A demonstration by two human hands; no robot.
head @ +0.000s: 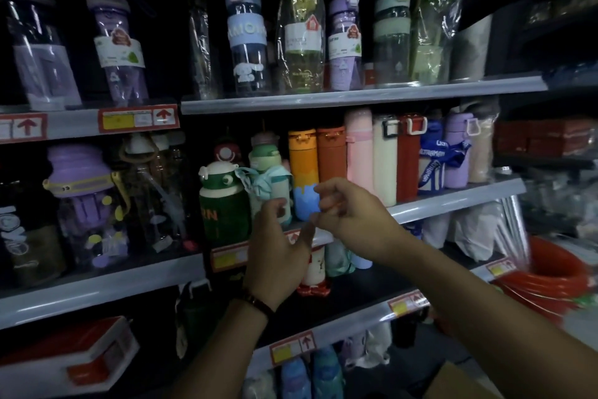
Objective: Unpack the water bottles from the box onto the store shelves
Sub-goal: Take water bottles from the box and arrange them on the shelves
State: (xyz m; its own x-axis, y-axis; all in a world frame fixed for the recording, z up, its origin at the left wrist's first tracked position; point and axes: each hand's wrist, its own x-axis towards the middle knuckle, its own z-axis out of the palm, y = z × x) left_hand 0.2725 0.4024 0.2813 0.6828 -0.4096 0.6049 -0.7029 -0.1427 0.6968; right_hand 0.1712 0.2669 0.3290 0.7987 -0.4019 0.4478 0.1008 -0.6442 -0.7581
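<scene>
Dozens of water bottles already upright on the shelves, none visibly in hand. Nearest to the fingers: a mint-green bottle [270, 181] with a pale strap, on the middle shelf [453, 201], between a green frog-faced bottle [223, 204] and an orange-and-blue flask [303, 169]. Left hand [278, 253] raised just in front of it, fingers curled toward its lower body; too blurred to tell whether touching, gripping or just short. Right hand [352, 211] beside it, in front of the flask, fingers loosely curled with nothing seen inside them. Probably straightening the row or clearing a slot. To do it well: steady the mint-green bottle by the body, not the strap; push straight back, clear of the shelf lip; keep knuckles off the neighbours, packed close enough to topple in a chain; turn the front outward above the price tag [226, 258]. Upper shelf [356, 96] filled with taller clear bottles, several in plastic wrap. Lower shelf [356, 317] holding more bottles, mostly hidden behind the forearms. Brown cardboard corner [453, 381] at bottom right, likely the box; contents out of view. Red hose coil [547, 275] at far right.
</scene>
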